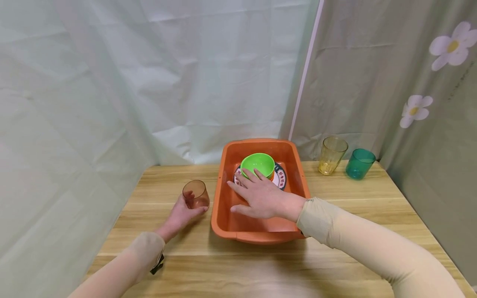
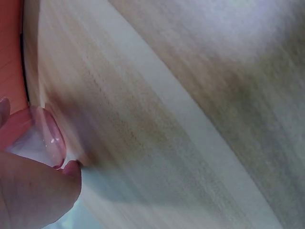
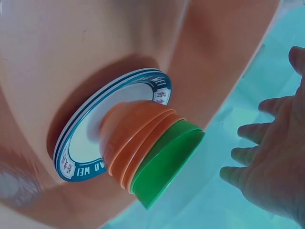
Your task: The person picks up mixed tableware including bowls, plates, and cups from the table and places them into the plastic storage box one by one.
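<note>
At the left of the table, my left hand (image 1: 182, 214) grips a clear brown cup (image 1: 196, 194) near its base; the left wrist view shows the thumb and a fingertip against the cup (image 2: 47, 136). My right hand (image 1: 257, 198) is over the orange tub (image 1: 218, 207) with its fingers spread and nothing in it. In the right wrist view, that hand (image 3: 276, 143) is apart from a stack of orange bowls (image 3: 131, 138) topped by a green bowl (image 3: 167, 162). The stack stands on a white plate with a dark patterned rim (image 3: 81, 138), inside the tub.
A tall yellow glass (image 1: 332, 155) and a shorter teal glass (image 1: 360, 164) stand at the back right of the wooden table (image 1: 357, 215). Pale curtains (image 1: 208, 74) hang behind the table and along both sides.
</note>
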The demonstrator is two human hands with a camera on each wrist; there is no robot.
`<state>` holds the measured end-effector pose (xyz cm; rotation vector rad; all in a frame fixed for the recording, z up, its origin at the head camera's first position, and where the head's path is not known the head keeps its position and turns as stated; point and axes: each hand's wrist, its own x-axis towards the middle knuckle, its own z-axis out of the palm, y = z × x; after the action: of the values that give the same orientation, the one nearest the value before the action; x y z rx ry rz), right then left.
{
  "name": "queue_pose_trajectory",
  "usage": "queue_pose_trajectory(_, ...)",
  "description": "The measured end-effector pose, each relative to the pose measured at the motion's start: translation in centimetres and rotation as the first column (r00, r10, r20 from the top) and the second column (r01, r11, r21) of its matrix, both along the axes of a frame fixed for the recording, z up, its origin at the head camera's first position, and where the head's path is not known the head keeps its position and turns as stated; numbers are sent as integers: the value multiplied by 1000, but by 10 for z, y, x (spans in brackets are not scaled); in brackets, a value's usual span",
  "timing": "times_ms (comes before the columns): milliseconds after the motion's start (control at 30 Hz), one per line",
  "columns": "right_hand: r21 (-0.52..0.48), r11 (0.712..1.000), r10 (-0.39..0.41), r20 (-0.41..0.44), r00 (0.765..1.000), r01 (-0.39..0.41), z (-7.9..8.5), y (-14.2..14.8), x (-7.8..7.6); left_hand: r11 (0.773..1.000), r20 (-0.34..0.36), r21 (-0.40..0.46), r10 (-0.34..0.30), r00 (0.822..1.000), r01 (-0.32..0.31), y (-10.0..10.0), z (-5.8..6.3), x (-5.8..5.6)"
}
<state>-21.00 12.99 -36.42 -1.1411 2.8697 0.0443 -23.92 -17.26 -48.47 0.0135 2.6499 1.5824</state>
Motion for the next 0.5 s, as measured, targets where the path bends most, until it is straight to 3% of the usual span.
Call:
queue_pose_trajectory(233, -16, 1000, 1, 8, 1000, -1, 0, 1, 0, 1000, -23, 8, -3, 1000, 3, 2, 1, 2)
queue_pose_trajectory(500, -23, 1000, -11, 28, 1000, 12, 1, 5, 2, 1000, -1, 5, -5, 1000, 5, -5, 5, 2)
